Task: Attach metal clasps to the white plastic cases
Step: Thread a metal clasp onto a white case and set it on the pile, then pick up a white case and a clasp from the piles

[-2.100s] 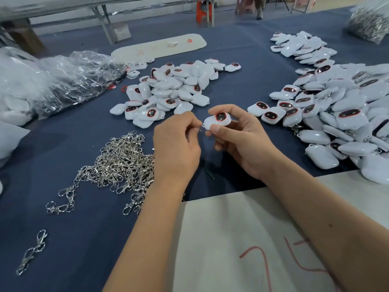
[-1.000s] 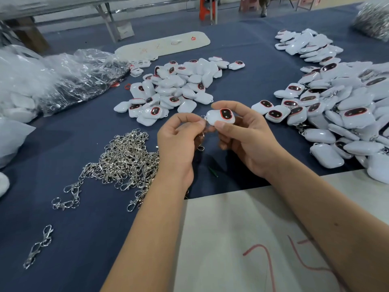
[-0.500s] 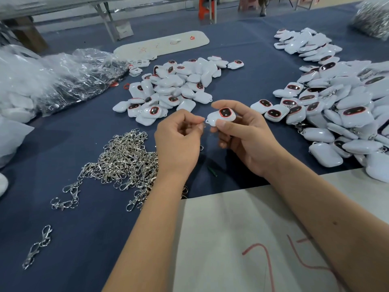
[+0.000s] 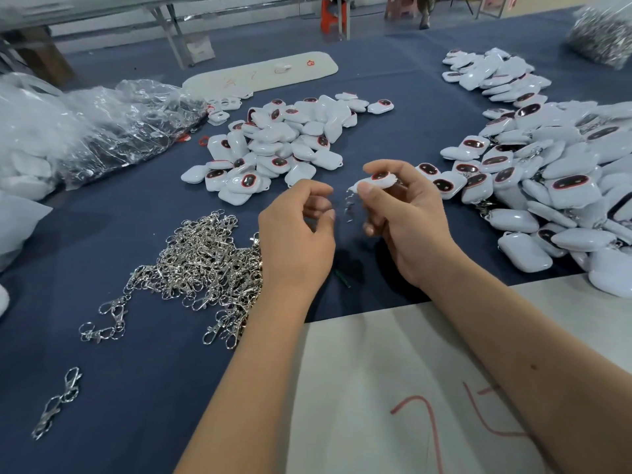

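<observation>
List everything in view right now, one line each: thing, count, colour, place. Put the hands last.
held case: one, white with a dark red-rimmed face, pinched in the right hand
hanging clasp: one, silver, blurred, dangling from the held case
loose clasps: a heap, silver, left of the left hand
stray clasp: one, silver, near left
middle case pile: many, white, beyond the hands
right case pile: many, white, some with clasps showing
clear bags: several, far left
table cloth: one, dark blue
white board: one, red marks, near edge
left hand: fingers loosely curled, holding nothing
right hand: holds the case
</observation>
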Tool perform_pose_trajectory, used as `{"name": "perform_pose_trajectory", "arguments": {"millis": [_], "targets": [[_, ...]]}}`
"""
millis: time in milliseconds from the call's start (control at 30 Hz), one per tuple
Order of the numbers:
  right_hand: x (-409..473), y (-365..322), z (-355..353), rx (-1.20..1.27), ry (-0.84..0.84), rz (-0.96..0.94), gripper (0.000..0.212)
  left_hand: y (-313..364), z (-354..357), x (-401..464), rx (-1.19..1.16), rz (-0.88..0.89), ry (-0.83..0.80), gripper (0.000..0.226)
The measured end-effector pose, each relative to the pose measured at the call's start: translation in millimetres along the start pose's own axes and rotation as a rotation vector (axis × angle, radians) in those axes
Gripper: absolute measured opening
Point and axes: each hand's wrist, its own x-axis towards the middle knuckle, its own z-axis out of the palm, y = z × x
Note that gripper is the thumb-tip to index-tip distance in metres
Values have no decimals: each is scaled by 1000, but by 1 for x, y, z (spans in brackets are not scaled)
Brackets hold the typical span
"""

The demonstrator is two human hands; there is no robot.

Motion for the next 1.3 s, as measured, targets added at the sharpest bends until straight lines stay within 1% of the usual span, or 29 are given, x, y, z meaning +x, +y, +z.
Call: {"name": "perform_pose_trajectory", "arguments": {"millis": [67, 133, 167, 233, 267, 300, 400, 433, 500, 567, 667, 700, 833, 933, 1000, 1133, 1233, 1300], "targets": [[2, 1, 0, -51, 215, -67, 25, -4, -3, 1, 169, 14, 19, 19], [3, 1, -1, -148, 436, -147, 40, -8, -8, 2, 358, -16, 27, 16], [3, 2, -3, -192, 506, -188, 52, -10, -10, 2, 433, -63, 17, 17], [3, 4, -5, -260, 552, -249, 77, -13, -13, 2, 548, -155, -41, 23], [2, 4, -5, -299, 541, -266, 80, -14, -13, 3, 584, -171, -78, 25], [2, 4, -3, -357, 504, -275, 76, -14, -14, 3, 599, -170, -110, 24], [-1, 5, 4, -638, 275, -264, 38, -12, -15, 6, 526, -173, -142, 11], [-3, 6, 6, -733, 186, -271, 30, -11, -14, 7, 494, -183, -140, 8], [-5, 6, 10, -898, 20, -296, 23, -11, -16, 7, 444, -196, -120, 7], [-8, 5, 13, -1040, -121, -332, 23, -14, -18, 8, 456, -159, -71, 3], [-10, 6, 15, -1124, -285, -395, 30, -21, -27, 13, 576, -106, 33, 21], [-11, 6, 16, -1138, -332, -410, 33, -23, -31, 15, 609, -107, 42, 27], [-13, 7, 19, -1224, -469, -444, 42, -34, -44, 28, 692, -232, -59, 57], [-12, 8, 19, -1258, -509, -463, 43, -38, -42, 51, 752, -293, -201, 68], [-12, 9, 18, -1251, -501, -452, 44, -37, -39, 60, 781, -300, -262, 65], [-9, 8, 17, -1174, -389, -409, 42, -32, -35, 59, 900, -104, -146, 31], [-7, 8, 15, -1118, -306, -378, 38, -26, -30, 45, 842, -63, -133, 23], [-7, 8, 15, -1113, -268, -366, 33, -22, -26, 36, 730, -42, -181, 20]]}}
